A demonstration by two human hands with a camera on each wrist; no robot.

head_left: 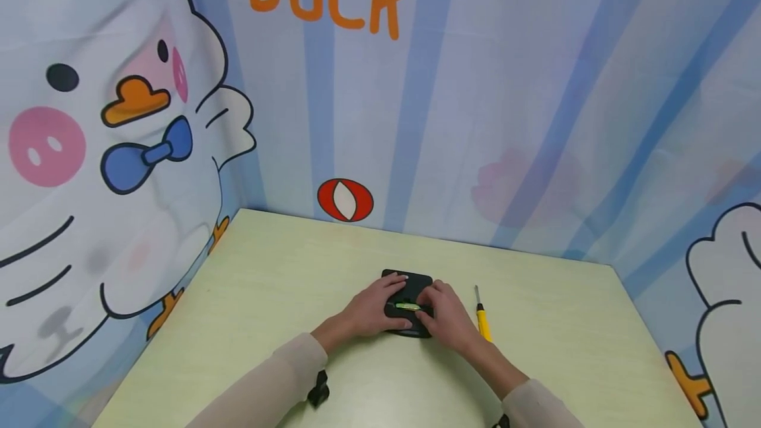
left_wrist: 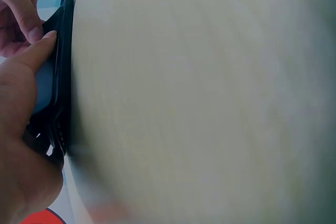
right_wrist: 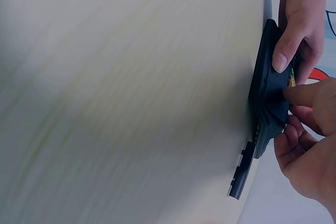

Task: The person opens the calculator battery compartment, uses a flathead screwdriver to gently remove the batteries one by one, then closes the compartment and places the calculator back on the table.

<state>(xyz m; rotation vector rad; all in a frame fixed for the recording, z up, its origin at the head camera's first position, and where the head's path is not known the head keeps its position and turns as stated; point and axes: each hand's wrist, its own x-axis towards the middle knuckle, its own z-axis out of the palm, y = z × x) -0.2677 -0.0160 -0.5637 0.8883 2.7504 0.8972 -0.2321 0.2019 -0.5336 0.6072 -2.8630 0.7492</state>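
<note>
A flat black case [head_left: 418, 283] with rounded corners lies on the table. Across its middle sits a small narrow green piece [head_left: 407, 306], its exact kind unclear. My left hand [head_left: 373, 308] rests over the case's left side, fingers stretched across its far part and thumb along the near part. In the right wrist view, the left thumb [right_wrist: 281, 61] presses flat on the case. My right hand [head_left: 447, 316] is at the case's right side, its thumb and forefinger pinching the right end of the green piece. A black strip [right_wrist: 242, 170] juts from one end of the case.
Just right of the right hand lies a screwdriver [head_left: 483, 322] with a yellow handle, its shaft pointing away. The pale table [head_left: 285, 249] ends at a cloth backdrop [head_left: 499, 117] with cartoon ducks, which stands along the back and sides.
</note>
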